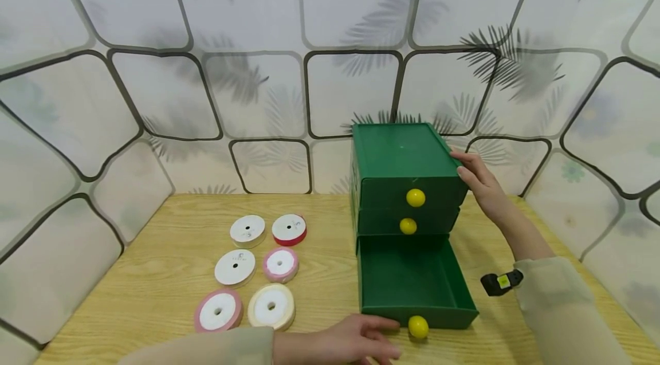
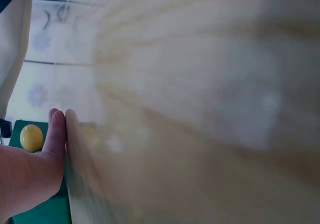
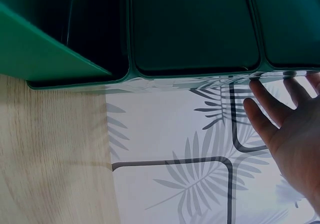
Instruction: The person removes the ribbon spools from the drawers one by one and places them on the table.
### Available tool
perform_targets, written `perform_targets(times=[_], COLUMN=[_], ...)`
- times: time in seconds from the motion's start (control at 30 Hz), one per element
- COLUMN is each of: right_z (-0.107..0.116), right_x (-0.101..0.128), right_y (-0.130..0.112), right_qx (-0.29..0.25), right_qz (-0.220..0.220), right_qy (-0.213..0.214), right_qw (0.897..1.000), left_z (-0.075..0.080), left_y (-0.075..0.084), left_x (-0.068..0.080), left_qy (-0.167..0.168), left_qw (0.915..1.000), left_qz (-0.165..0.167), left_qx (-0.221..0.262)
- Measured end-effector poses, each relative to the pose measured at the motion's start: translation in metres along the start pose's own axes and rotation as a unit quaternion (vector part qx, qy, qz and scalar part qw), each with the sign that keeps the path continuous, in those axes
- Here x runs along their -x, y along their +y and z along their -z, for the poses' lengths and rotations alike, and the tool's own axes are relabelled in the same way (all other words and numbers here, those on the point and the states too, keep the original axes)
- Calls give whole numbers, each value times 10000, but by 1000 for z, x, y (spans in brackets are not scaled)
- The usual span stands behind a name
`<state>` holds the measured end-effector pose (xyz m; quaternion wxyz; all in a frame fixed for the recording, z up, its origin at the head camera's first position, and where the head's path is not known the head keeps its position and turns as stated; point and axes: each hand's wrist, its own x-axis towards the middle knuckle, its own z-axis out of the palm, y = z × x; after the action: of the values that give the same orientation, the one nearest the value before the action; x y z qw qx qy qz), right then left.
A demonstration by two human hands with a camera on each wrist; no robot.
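A green drawer cabinet [image 1: 404, 150] with yellow ball knobs stands on the table. Its bottom drawer [image 1: 412, 279] is pulled out, and the bare inside shows; the two drawers above are closed. My left hand [image 1: 356, 339] is low in front of the bottom drawer, its extended index finger at the drawer's front edge, just left of the yellow knob [image 1: 418, 327]. Against the cabinet's upper right side rest the fingers of my right hand [image 1: 482, 184]. In the right wrist view, the straight fingertips of that hand [image 3: 295, 129] meet the cabinet's side wall.
Several ribbon spools lie left of the cabinet, among them a red one [image 1: 289, 230], a pink one [image 1: 219, 310] and a cream one [image 1: 271, 306]. Patterned white curtain [image 1: 268, 95] encloses the wooden table [image 1: 165, 262] at the back and sides.
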<state>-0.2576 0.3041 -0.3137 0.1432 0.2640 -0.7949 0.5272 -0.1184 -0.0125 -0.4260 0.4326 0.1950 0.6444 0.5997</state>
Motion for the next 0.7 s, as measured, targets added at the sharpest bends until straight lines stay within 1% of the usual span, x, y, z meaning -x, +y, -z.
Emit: perform_targets(times=[0.1,0.2,0.27,0.33,0.4,0.47,0.5,0.57,0.7], right_z=[0,0,-1,-1,-1,-1,-1,-1,-1], right_x=[0,0,1,1,1,1,1,1,1], right_y=[0,0,0,0,0,1,1,2,2], right_qx=[13,5,-18,-41,-50,-56,-54,-50,-64], right_qz=[-13,-4,20,47,59,61,62,74,114], right_qy=[12,32,42,47,45,40,37,44,63], right_qw=[10000,10000,10000,10000,10000,10000,10000,10000,9999], left_z=[-5,-11,-10,-7,-3,-2,-3,-7,-18], left_y=[1,-1,-12,-28,-43,-51,-50,-44,-21], left_x=[-5,-10,-20,-34,-49,-57,-58,-55,-43], left_qy=[-54,4,-12,-7,-23,34,69,128,258], left_qw=[9994,9974,9951,9932,9918,9916,9915,9917,9916], left_qz=[152,270,312,345,401,398,414,437,569], left_qx=[318,668,934,1109,1212,1226,1228,1203,1133])
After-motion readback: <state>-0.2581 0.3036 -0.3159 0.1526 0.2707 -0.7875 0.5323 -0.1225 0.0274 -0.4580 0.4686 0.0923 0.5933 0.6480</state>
